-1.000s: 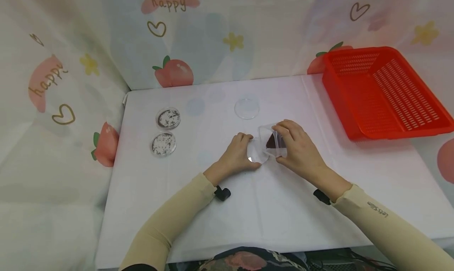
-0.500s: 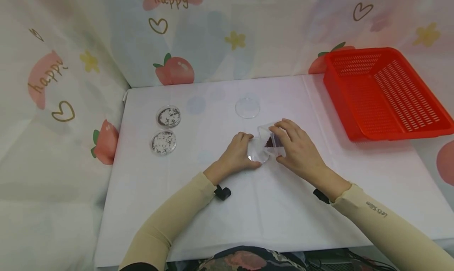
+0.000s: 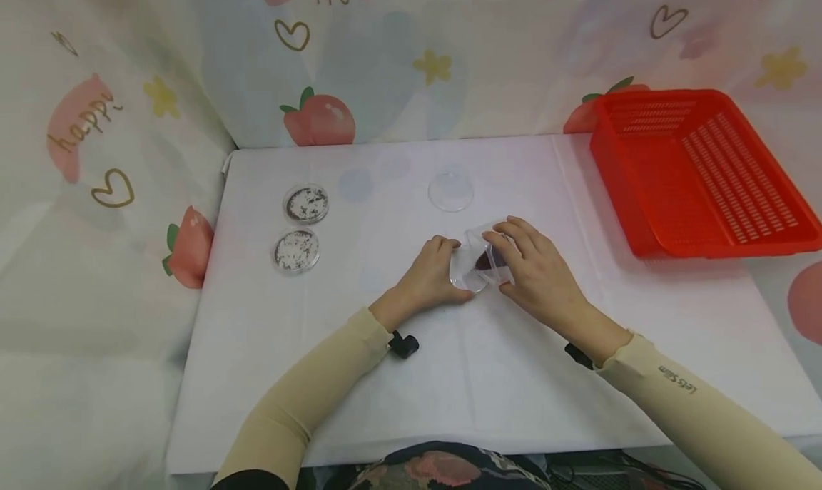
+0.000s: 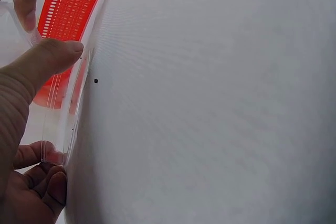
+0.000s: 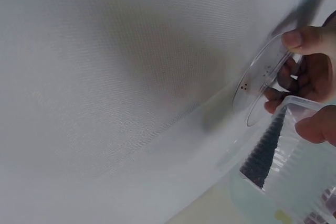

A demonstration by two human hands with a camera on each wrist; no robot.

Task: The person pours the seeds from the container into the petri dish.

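Observation:
My left hand (image 3: 432, 276) grips the rim of a clear petri dish (image 5: 257, 77) between thumb and fingers. A few dark specks lie in that dish. My right hand (image 3: 542, 269) holds a clear ribbed plastic container (image 5: 299, 150) tipped on its side, its mouth facing left, close over the dish. Dark granules (image 5: 262, 153) are banked along the container's lower side. In the left wrist view, the left thumb (image 4: 60, 56) presses one edge of the dish while curled fingers hold the opposite edge. One dark granule (image 4: 96, 81) lies on the white cloth.
Two petri dishes with scattered dark bits, one farther back (image 3: 306, 205) and one nearer (image 3: 296, 250), sit on the left of the white table (image 3: 411, 397). A clear round lid (image 3: 451, 192) lies behind the hands. A red plastic basket (image 3: 668, 219) stands at the back right.
My right hand has shifted slightly left with the container, and the dark granules have moved toward its mouth. My left hand keeps its grip on the petri dish. The head view has tilted slightly.

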